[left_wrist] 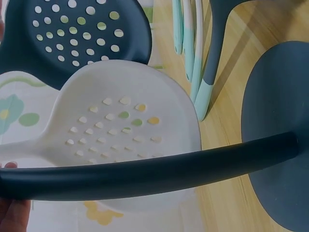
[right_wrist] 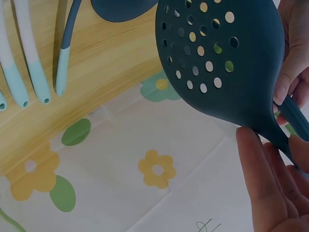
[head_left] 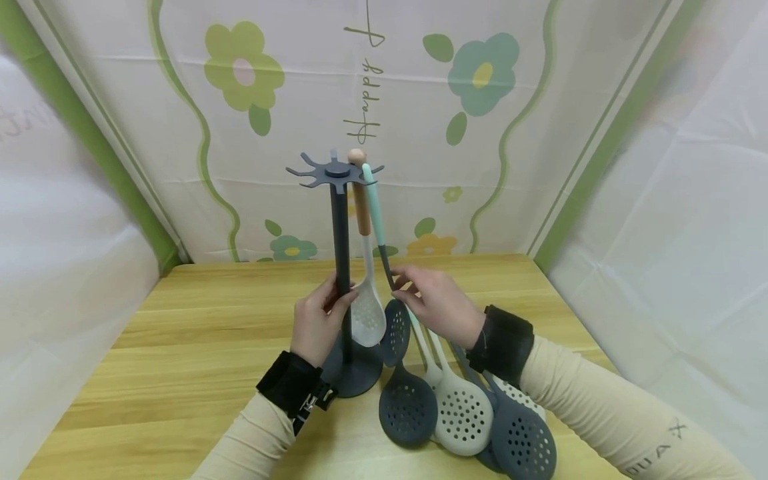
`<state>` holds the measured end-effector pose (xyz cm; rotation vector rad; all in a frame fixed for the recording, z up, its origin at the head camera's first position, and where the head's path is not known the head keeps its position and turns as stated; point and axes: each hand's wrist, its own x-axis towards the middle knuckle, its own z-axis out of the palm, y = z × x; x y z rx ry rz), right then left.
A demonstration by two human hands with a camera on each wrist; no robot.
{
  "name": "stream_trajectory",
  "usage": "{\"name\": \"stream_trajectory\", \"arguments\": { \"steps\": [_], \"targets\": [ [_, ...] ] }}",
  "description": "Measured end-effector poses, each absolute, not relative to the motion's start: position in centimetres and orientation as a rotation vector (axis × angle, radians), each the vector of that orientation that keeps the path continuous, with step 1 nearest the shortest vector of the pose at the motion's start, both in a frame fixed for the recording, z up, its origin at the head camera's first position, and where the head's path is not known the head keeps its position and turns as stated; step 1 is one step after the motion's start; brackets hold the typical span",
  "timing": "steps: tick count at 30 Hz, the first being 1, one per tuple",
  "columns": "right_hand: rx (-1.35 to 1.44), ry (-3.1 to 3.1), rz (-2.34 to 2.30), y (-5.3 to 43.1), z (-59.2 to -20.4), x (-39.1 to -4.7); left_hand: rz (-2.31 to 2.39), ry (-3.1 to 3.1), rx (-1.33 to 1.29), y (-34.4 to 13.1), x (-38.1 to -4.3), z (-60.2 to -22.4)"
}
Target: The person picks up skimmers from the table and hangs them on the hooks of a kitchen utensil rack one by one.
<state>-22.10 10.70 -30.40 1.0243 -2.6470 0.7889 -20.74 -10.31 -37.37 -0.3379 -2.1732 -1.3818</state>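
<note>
A dark utensil stand [head_left: 340, 240] with a ring of hooks stands upright on its round base [left_wrist: 275, 111]. My left hand [head_left: 317, 323] grips its pole low down. From the stand's right side hangs a white skimmer [head_left: 367, 320] with a wooden handle, just behind the pole in the left wrist view. My right hand [head_left: 437, 303] pinches a dark skimmer [right_wrist: 256, 72] by its neck, its perforated head hanging down. This skimmer's mint handle [head_left: 373, 207] reaches up to the hooks, its tip overlapping a right-hand hook.
On the wooden table [head_left: 180, 373], several more utensils lie fanned out at the front right. They include a dark skimmer [head_left: 408, 410], a white skimmer [head_left: 463, 415] and another dark one [head_left: 523, 440]. A flowered cloth [head_left: 396, 87] closes off the back, with cloth walls at both sides.
</note>
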Motion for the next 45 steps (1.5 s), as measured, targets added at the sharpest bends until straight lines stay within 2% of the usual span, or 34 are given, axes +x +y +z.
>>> {"name": "stream_trajectory", "arguments": {
  "steps": [13,45],
  "targets": [
    [1.08,-2.618,0.822,12.1,-31.4,-22.6,-1.4,-2.166,-0.343,-10.3,-20.7,-37.5],
    [0.752,-2.876,0.769,16.8,-35.1,-24.2,-1.368,-2.165,-0.345,-10.2,-20.6,-37.4]
  ]
}}
